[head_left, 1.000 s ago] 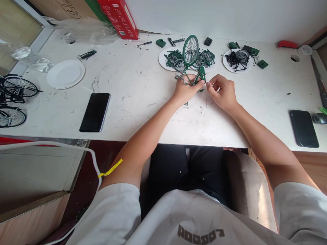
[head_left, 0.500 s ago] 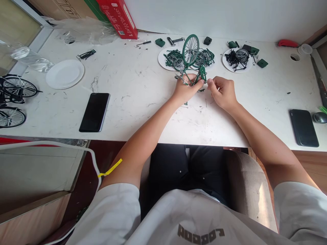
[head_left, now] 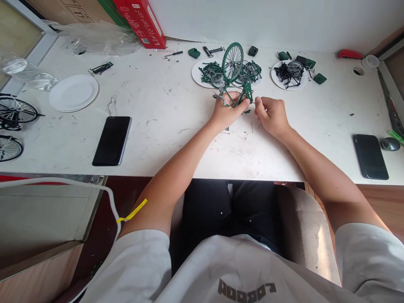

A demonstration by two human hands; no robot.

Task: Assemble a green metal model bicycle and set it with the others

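Grasping one green model bicycle (head_left: 231, 81) in the left hand (head_left: 224, 112), midway between near and far edges of the table (head_left: 170, 109), its one visible wheel (head_left: 232, 63) raised toward the far edge, long axis slanting back nearer the person. Just beside it, curling the right hand (head_left: 273, 113) thumb to forefinger, contents impossible to tell. Also showing: two phones (head_left: 112, 141), one red box (head_left: 142, 23) with print too small to read.

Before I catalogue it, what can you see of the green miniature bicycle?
The green miniature bicycle looks like painted metal or plastic. A spoked wheel stands at the far end; silvery parts show leftward. The left hand grips it low, above the table, hiding some. The right hand is close; contact is unclear.
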